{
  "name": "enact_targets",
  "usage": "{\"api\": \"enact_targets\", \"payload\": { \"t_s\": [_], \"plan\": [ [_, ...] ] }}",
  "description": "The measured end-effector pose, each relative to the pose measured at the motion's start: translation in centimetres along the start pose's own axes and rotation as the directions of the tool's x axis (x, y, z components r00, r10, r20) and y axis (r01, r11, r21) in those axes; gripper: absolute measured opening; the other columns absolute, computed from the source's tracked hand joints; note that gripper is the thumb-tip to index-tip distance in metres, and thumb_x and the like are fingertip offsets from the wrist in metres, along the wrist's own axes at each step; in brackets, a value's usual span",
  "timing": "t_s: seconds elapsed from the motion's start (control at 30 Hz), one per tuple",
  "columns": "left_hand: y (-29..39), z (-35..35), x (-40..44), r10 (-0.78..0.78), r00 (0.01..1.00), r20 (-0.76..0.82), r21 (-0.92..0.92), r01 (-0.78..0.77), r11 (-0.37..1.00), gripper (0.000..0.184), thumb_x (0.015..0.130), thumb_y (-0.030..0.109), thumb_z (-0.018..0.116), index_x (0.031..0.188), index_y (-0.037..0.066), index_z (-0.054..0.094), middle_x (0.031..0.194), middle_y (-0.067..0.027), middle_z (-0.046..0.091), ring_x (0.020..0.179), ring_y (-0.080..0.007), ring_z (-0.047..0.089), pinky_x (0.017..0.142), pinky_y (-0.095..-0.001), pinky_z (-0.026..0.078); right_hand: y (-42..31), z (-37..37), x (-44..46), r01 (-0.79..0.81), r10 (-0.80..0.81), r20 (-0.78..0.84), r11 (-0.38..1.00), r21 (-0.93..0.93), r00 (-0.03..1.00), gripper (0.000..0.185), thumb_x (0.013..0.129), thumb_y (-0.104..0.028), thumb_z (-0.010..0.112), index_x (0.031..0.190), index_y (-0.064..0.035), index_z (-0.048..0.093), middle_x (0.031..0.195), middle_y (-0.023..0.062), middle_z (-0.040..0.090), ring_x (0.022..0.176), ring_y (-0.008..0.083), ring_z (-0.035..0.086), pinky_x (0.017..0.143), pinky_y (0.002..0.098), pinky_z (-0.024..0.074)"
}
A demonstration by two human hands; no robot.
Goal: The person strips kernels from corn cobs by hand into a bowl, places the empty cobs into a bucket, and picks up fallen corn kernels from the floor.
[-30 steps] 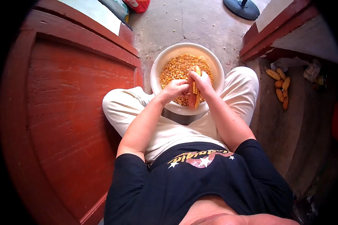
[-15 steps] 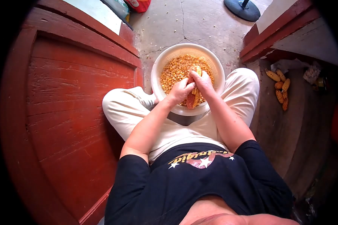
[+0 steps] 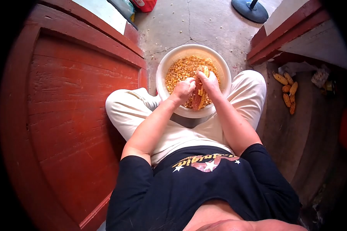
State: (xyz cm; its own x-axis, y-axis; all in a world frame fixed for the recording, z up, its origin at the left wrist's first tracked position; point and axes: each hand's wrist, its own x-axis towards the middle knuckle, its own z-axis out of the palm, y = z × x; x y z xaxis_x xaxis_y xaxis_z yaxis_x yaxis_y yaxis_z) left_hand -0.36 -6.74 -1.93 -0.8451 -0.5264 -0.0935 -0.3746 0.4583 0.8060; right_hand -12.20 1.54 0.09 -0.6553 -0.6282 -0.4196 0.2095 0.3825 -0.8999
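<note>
gripping a partly bare corn cob (image 3: 198,99) over the basin's (image 3: 160,77) near half, the right hand (image 3: 209,84) is clamped around it; the left hand (image 3: 184,89) is curled nearer the basin's left side, its hold unclear. kernels (image 3: 182,70) could scatter past the near rim should the cob slip.

The floor (image 3: 166,29) is bright, lower right seemingly murky.

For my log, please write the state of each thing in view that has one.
Held corn: partly stripped
Right hand: gripping the corn
Left hand: curled, contact unclear
Basin: upright, partly filled
Loose kernels: heaped in the basin
Cobs at right: lying, kernels on
Floor: cracked
Red door: apparently open
</note>
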Motion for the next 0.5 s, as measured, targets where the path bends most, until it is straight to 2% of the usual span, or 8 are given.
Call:
{"api": "enact_targets", "payload": {
  "t_s": [0.07,0.2,0.27,0.3,0.33,0.37,0.47,0.5],
  "plan": [
    [-0.1,-0.1,0.0,-0.034,0.995,0.094,-0.426,0.072,0.902,0.037,0.087,0.034,0.046,0.096,0.000,0.057,0.090,-0.0143,0.062,0.082,-0.0219,0.059,0.074,-0.0324,0.045,1.0,0.3,0.6,0.028,-0.029,-0.051,1.000,-0.008,0.998,0.047,0.070,-0.034,0.059,0.096,0.0042,0.053,0.089,0.0193,0.059,0.081,0.0250,0.057,0.076,0.0338,0.0441],
    [1.6,-1.8,0.1,-0.187,0.945,0.267,-0.265,0.259,0.929,0.045,0.088,0.038,0.047,0.109,-0.001,0.053,0.093,-0.0087,0.059,0.085,-0.0138,0.053,0.076,-0.0271,0.042,2.2,0.4,1.1,0.097,-0.096,-0.024,0.995,0.028,0.995,0.048,0.074,-0.040,0.059,0.096,0.0022,0.053,0.084,0.0151,0.058,0.072,0.0211,0.056,0.064,0.0327,0.0458],
    [1.4,-1.6,0.2,-0.221,0.951,0.216,-0.186,0.262,0.947,0.044,0.088,0.037,0.048,0.107,-0.002,0.054,0.092,-0.0088,0.059,0.083,-0.0146,0.053,0.075,-0.0268,0.042,1.1,-0.2,0.5,-0.125,0.107,0.163,0.987,0.102,0.981,0.049,0.077,-0.046,0.057,0.095,-0.0003,0.054,0.079,0.0102,0.056,0.064,0.0158,0.052,0.052,0.0301,0.0432],
    [1.5,-1.8,0.2,-0.185,0.958,0.221,-0.156,0.222,0.963,0.042,0.088,0.035,0.048,0.106,-0.003,0.054,0.092,-0.0087,0.059,0.083,-0.0147,0.053,0.075,-0.0274,0.042,1.6,-0.2,0.8,-0.130,0.103,0.209,0.984,0.120,0.973,0.048,0.078,-0.047,0.056,0.095,-0.0022,0.054,0.076,0.0068,0.053,0.060,0.0124,0.049,0.043,0.0266,0.0384],
    [1.5,-1.9,0.3,-0.148,0.962,0.229,-0.126,0.180,0.976,0.040,0.089,0.033,0.048,0.105,-0.003,0.055,0.092,-0.0085,0.059,0.084,-0.0147,0.053,0.076,-0.0279,0.042,2.1,-0.1,1.2,-0.131,0.104,0.208,0.984,0.119,0.973,0.048,0.078,-0.047,0.056,0.095,-0.0022,0.054,0.076,0.0068,0.053,0.060,0.0124,0.049,0.043,0.0266,0.0384],
    [-1.0,-0.5,0.2,-0.010,0.994,0.109,-0.375,0.051,0.926,0.036,0.090,0.027,0.046,0.103,-0.005,0.055,0.094,-0.0083,0.060,0.085,-0.0140,0.054,0.078,-0.0281,0.043,2.7,0.1,1.7,-0.107,0.070,0.197,0.977,0.184,0.978,0.048,0.078,-0.047,0.056,0.095,-0.0026,0.054,0.076,0.0066,0.054,0.060,0.0126,0.049,0.043,0.0260,0.0383],
    [-0.9,-1.1,0.0,-0.006,0.996,0.091,-0.427,0.044,0.903,0.033,0.091,0.023,0.044,0.105,-0.005,0.054,0.098,-0.0090,0.060,0.088,-0.0145,0.055,0.080,-0.0283,0.043,2.7,0.3,1.8,-0.062,0.005,0.192,0.954,0.292,0.981,0.045,0.078,-0.046,0.056,0.095,-0.0032,0.055,0.078,0.0057,0.055,0.061,0.0127,0.051,0.043,0.0246,0.0390],
    [-0.2,-1.6,-0.1,-0.064,0.983,0.172,-0.563,0.151,0.813,0.035,0.089,0.026,0.046,0.107,-0.004,0.053,0.100,-0.0098,0.059,0.090,-0.0145,0.055,0.081,-0.0275,0.043,1.8,-0.1,1.3,-0.108,0.069,0.182,0.972,0.211,0.981,0.044,0.079,-0.045,0.056,0.095,-0.0034,0.055,0.079,0.0056,0.055,0.062,0.0126,0.051,0.045,0.0247,0.0399]
  ]
}}
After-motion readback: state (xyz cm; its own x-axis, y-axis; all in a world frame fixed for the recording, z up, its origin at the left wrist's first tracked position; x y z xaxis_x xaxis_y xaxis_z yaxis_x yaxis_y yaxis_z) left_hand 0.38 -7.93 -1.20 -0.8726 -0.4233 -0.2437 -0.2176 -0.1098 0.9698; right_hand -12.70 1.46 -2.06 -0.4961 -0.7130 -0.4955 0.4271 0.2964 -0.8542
